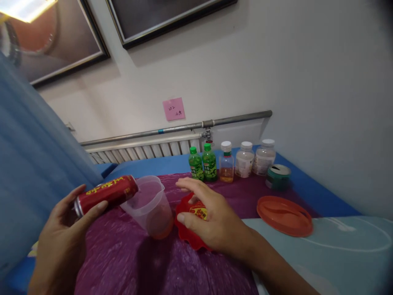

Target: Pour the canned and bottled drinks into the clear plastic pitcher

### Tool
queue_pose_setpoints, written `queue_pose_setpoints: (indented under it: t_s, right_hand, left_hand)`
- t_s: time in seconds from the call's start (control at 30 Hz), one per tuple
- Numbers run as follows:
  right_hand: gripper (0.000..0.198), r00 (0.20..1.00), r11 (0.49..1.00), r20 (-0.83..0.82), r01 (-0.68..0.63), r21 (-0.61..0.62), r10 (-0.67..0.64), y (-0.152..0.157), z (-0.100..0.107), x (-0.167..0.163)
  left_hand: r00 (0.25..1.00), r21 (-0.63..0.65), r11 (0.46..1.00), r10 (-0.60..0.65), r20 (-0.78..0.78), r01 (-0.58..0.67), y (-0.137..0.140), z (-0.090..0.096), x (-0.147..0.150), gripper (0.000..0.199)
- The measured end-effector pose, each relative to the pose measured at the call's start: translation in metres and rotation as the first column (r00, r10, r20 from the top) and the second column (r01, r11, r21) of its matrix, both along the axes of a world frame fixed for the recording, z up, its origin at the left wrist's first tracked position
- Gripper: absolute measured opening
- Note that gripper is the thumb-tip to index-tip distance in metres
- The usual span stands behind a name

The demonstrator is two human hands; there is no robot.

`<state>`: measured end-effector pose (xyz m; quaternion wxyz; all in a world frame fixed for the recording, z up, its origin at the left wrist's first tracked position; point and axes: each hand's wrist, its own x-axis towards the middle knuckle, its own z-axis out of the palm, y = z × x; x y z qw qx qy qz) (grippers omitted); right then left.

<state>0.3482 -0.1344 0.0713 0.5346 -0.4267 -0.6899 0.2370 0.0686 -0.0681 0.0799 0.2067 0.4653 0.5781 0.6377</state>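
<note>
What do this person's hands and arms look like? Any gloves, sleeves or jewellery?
Both are bare. The left hand and the right hand wear no gloves, and no rings show on the fingers. The right forearm has no sleeve, watch or bracelet as far as the picture's edge. The left wrist is also uncovered; little of that arm is in view.

A blue-covered surface (307, 180) against the wall, spread with a purple cloth (123, 246).

On the purple cloth stand a clear plastic cup (150, 207), tilted, and a red scalloped dish (190, 233) just beside it. Along the back edge stand two green bottles (202, 164), an amber-filled bottle (226, 163) and two white-capped jars (254, 159), with a green tin (278, 177) near them. An orange lid (284, 215) lies flat towards the right, by a pale teal sheet (337, 254).
</note>
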Motion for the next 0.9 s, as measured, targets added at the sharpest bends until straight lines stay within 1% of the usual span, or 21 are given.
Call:
queue_pose_setpoints:
  t_s: [0.07, 0.2, 0.33, 0.43, 0.57, 0.7, 0.9]
  right_hand:
    - [0.051, 1.000, 1.000, 0.016, 0.007, 0.004, -0.007, 0.001, -0.002, 0.000]
    - [0.051, 0.999, 1.000, 0.048, 0.020, 0.012, -0.020, 0.003, -0.005, 0.002]
    - [0.051, 0.996, 1.000, 0.084, 0.023, 0.017, -0.024, 0.004, -0.006, 0.003]
    - [0.051, 0.994, 1.000, 0.105, 0.020, 0.012, -0.021, 0.004, -0.005, 0.003]
    - [0.051, 0.991, 0.999, 0.127, 0.034, 0.013, -0.035, 0.005, -0.005, 0.003]
    - [0.050, 0.989, 1.000, 0.146, 0.030, 0.008, -0.031, 0.005, -0.004, 0.004]
    - [0.048, 0.984, 0.999, 0.175, 0.029, 0.026, -0.033, 0.005, -0.004, 0.004]
  left_hand:
    - [1.000, 0.024, 1.000, 0.014, -0.013, -0.014, -0.003, 0.003, 0.008, 0.074]
    - [0.999, 0.032, 0.999, 0.023, -0.038, -0.022, -0.007, 0.009, 0.022, 0.071]
    - [0.995, 0.048, 0.998, 0.056, -0.081, -0.052, -0.008, 0.010, 0.029, 0.068]
    - [0.992, 0.073, 0.996, 0.057, -0.108, -0.049, -0.009, 0.011, 0.033, 0.067]
    - [0.990, 0.078, 0.996, 0.057, -0.130, -0.047, -0.008, 0.012, 0.037, 0.071]
    - [0.987, 0.099, 0.994, 0.068, -0.143, -0.054, -0.004, 0.012, 0.036, 0.070]
    - [0.973, 0.113, 0.991, 0.095, -0.212, -0.072, -0.001, 0.015, 0.033, 0.070]
